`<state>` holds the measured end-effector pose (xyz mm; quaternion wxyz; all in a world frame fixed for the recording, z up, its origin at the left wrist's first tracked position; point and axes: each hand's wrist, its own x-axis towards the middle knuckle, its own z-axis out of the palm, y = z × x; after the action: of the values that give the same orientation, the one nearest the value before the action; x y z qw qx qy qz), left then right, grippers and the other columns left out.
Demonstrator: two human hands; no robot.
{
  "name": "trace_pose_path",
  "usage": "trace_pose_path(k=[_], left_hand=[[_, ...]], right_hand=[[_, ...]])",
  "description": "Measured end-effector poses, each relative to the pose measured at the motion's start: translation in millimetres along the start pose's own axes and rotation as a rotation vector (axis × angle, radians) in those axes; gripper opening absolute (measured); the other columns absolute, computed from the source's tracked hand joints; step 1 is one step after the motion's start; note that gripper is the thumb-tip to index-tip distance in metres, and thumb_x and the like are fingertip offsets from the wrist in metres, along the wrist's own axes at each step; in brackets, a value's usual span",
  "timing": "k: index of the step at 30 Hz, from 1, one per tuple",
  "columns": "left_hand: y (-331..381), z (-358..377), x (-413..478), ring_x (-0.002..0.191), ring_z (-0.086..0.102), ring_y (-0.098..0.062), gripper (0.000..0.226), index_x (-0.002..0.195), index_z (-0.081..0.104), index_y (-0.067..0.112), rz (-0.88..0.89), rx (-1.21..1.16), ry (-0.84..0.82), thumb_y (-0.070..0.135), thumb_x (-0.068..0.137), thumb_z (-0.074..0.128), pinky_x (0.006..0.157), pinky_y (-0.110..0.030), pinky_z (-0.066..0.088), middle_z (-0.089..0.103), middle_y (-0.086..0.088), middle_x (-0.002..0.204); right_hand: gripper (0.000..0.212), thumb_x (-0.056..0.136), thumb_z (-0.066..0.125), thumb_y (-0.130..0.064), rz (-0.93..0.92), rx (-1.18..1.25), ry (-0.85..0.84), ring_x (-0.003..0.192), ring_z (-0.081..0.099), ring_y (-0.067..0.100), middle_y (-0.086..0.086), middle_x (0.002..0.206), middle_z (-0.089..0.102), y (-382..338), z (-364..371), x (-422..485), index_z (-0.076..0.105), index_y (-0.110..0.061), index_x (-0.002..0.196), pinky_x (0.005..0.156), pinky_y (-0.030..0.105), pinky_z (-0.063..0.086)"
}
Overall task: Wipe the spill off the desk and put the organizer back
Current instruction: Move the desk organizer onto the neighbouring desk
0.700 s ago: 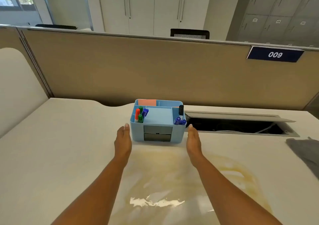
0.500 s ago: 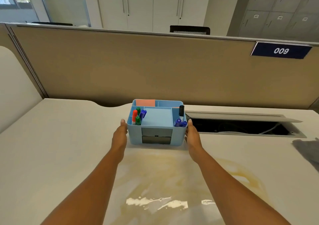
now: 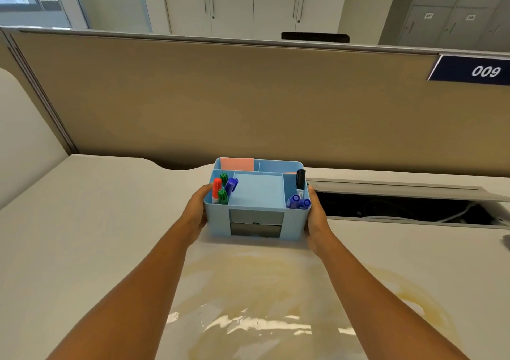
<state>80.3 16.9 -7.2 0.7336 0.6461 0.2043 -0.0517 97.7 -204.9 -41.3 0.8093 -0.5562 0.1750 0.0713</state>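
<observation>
A light blue desk organizer (image 3: 256, 194) stands on the white desk (image 3: 82, 221) near the partition, with coloured markers in its side compartments and two grey drawers in front. My left hand (image 3: 197, 209) presses its left wall and my right hand (image 3: 317, 216) presses its right wall, so both grip it. A yellowish wet spill (image 3: 262, 299) spreads over the desk in front of the organizer, between and under my forearms, with glossy patches near the bottom of the view.
A tan partition (image 3: 248, 97) rises behind the desk. An open cable tray (image 3: 400, 207) with its lid up lies right of the organizer. The tip of a grey cloth (image 3: 506, 239) shows at the right edge.
Both hands moved forward from just in front of the organizer's corners to clasp its two side walls. The view has come closer to the organizer.
</observation>
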Motion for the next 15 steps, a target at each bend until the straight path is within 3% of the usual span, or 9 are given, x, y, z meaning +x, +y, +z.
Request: trace_pose_path(k=[6, 11, 15], left_hand=[[-5.5, 7.0, 6.6, 0.073, 0.055, -0.018, 0.029, 0.085, 0.053, 0.024, -0.026, -0.061, 0.028, 0.042, 0.092, 0.031, 0.065, -0.027, 0.044, 0.059, -0.003, 0.080], [-5.7, 4.0, 9.3, 0.072, 0.054, -0.017, 0.029, 0.102, 0.049, 0.018, -0.027, -0.083, 0.054, 0.038, 0.091, 0.031, 0.065, -0.026, 0.043, 0.057, -0.004, 0.079], [-4.1, 2.3, 5.4, 0.070, 0.053, -0.017, 0.025, 0.098, 0.050, 0.018, -0.027, -0.108, 0.051, 0.034, 0.091, 0.032, 0.063, -0.026, 0.042, 0.056, -0.004, 0.077]], right_hand=[[0.051, 0.091, 0.029, -0.057, -0.003, -0.003, 0.004, 0.056, 0.060, 0.013, -0.008, 0.047, 0.065, -1.2, 6.0, 2.2, 0.062, -0.020, 0.081, 0.058, 0.026, 0.045], [0.049, 0.092, 0.027, -0.057, 0.006, -0.005, 0.025, 0.042, 0.062, 0.006, -0.009, 0.044, 0.066, -0.6, 7.6, 0.2, 0.061, -0.025, 0.078, 0.058, 0.026, 0.045], [0.050, 0.092, 0.026, -0.058, -0.006, -0.012, -0.013, 0.042, 0.061, 0.006, -0.010, 0.044, 0.065, -2.1, 8.2, -2.3, 0.061, -0.024, 0.079, 0.059, 0.026, 0.045]])
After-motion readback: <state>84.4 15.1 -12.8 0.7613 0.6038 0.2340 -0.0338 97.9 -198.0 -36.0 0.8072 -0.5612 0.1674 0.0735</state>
